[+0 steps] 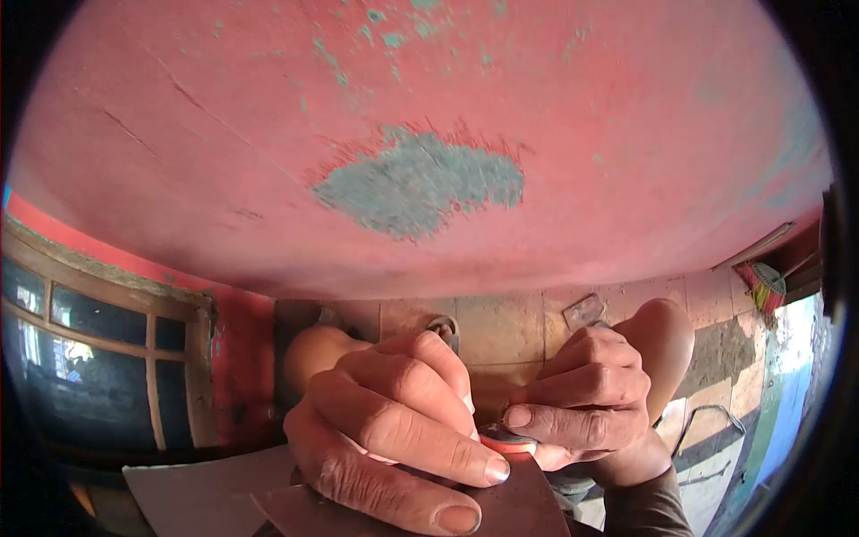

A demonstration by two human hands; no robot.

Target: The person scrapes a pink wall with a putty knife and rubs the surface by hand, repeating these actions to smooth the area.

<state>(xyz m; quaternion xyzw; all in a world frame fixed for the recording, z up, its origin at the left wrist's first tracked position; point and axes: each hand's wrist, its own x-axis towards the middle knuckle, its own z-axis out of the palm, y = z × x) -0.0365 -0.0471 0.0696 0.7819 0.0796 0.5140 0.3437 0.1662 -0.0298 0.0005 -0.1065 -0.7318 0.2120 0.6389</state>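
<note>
Both hands are close together at the lower middle of the head view. My left hand [385, 430] has its fingers curled over a dark brown sheet [528, 501], with thumb and fingertips pressed on its surface. My right hand [591, 398] is closed beside the sheet's upper edge, its thumb and fingers pinching a small dark object [508, 436] whose shape is mostly hidden. In front of the hands rises a pink-red wall [268, 107] with a rough grey-green bare patch [420, 183] and scattered green flecks above it.
A grey sheet [197, 492] lies at the lower left. Dark window panes [98, 358] in a wooden frame stand at the left. My knees are bent over the tiled floor [510, 327]. A broom head [765, 291] is at the right, and a thin cord [707, 412] lies below it.
</note>
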